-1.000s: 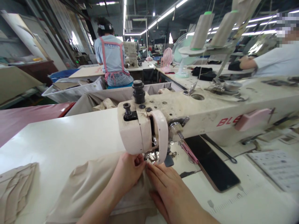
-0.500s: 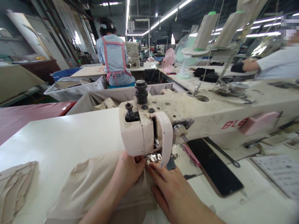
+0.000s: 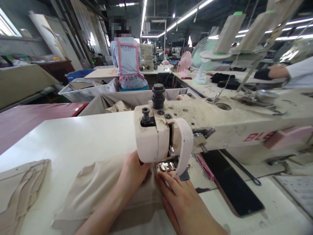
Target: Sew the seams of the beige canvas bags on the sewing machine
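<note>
A beige fabric piece (image 3: pixel 97 182) lies on the white table under the head of a sewing machine (image 3: pixel 149 140). My left hand (image 3: pixel 135 168) reaches beneath the head with its fingers curled on the fabric left of the metal presser foot (image 3: pixel 166 165); the fingertips are partly hidden. Just right of it, my right hand (image 3: pixel 182 199) rests flat, its fingers stretched toward the presser foot at the fabric's right edge. The needle itself cannot be made out.
Stacked beige pieces (image 3: pixel 22 186) lie at the left. A phone (image 3: pixel 232 182) and pink-handled tool (image 3: pixel 204 166) sit right of the machine. Thread cones (image 3: pixel 228 34) stand above. Behind are a cloth-lined bin (image 3: pixel 97 104), a seated person (image 3: pixel 128 62) and another person's arm (image 3: pixel 278 71).
The view has swung slightly left, so everything sits farther right. My left hand has moved a little farther under the machine head; my right hand stays beside the presser foot.
</note>
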